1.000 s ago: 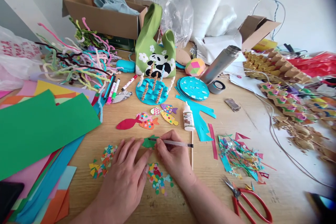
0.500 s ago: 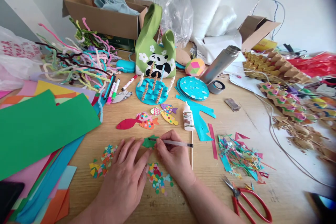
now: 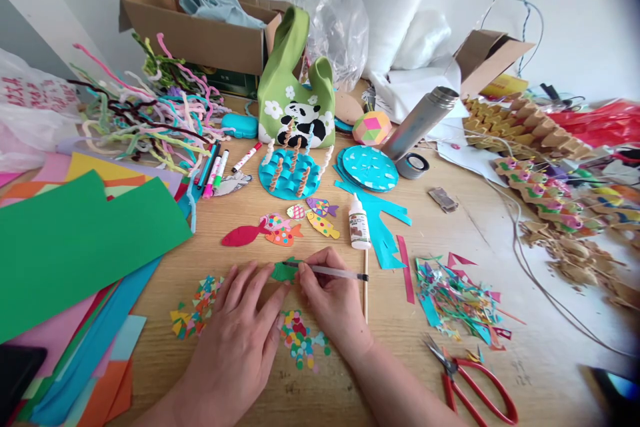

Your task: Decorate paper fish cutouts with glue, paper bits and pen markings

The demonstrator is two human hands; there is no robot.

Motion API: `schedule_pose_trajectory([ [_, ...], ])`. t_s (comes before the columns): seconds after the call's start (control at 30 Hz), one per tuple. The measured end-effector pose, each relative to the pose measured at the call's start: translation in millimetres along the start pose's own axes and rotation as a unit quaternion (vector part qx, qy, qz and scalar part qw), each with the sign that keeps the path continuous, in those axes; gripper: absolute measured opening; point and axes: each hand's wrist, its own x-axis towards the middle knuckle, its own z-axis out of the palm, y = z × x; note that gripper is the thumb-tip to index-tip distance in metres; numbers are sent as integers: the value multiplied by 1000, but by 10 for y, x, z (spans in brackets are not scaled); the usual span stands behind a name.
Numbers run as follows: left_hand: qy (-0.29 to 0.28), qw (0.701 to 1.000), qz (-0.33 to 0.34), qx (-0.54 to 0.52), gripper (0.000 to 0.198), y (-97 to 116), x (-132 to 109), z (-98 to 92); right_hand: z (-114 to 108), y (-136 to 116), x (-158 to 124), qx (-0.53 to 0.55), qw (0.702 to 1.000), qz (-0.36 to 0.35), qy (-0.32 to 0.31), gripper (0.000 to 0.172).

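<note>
My right hand (image 3: 333,293) grips a pen (image 3: 340,272) with a clear barrel and a dark end; its tip rests on a small green paper fish (image 3: 283,271). Flat on the table and the fish's near edge lies my left hand (image 3: 243,327), fingers stretched out, holding nothing. Part of the fish is hidden by both hands. Just beyond are several decorated paper fish, among them a red fish (image 3: 243,235) and a yellow one (image 3: 323,225). Confetti dots (image 3: 299,340) lie between my hands, and small paper triangles (image 3: 200,307) sit left of my left hand.
A white glue bottle (image 3: 359,223) stands beyond my right hand, near a thin stick (image 3: 366,293). Red-handled scissors (image 3: 465,373) and paper scraps (image 3: 460,300) lie right. Coloured paper sheets (image 3: 90,247) cover the left. A blue disc with twisted stems (image 3: 290,173) sits ahead.
The pen tip has shifted very slightly on the green fish. Both hands and everything else stay in place.
</note>
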Motion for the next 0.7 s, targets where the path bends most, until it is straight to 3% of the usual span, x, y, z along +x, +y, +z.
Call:
schedule_pose_trajectory([
  [0.7, 11, 1000, 7, 7, 45, -3, 10, 4, -1, -27, -2, -6, 1000, -5, 5, 23],
])
